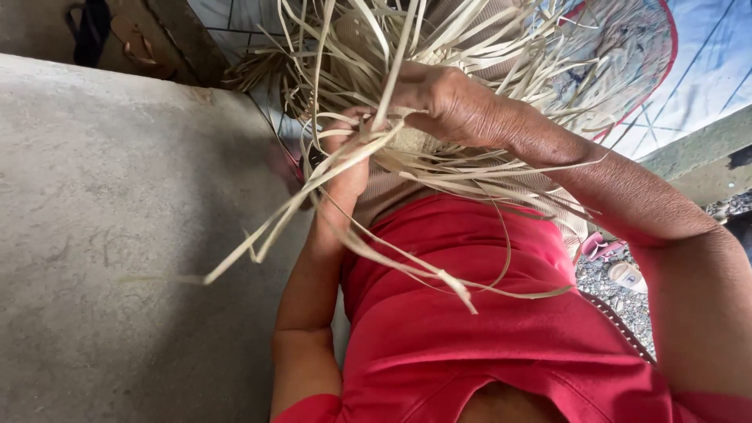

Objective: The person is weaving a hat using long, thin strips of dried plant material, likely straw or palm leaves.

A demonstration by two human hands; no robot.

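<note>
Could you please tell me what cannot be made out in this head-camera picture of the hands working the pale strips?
- Left hand, head view: its fingers are buried in the pale strips.
- Right hand, head view: its fingertips vanish among the strips.
- Woven piece, head view: its shape is covered by loose strips and both hands.
- Sandals, head view: partly behind the right forearm.

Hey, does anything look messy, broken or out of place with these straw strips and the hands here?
Nothing looks damaged. The pale strips fan out loosely in every direction, some trailing over the red cloth, while the left hand and right hand grip them where they bunch. Sandals lie scattered on gravel at right.
</note>
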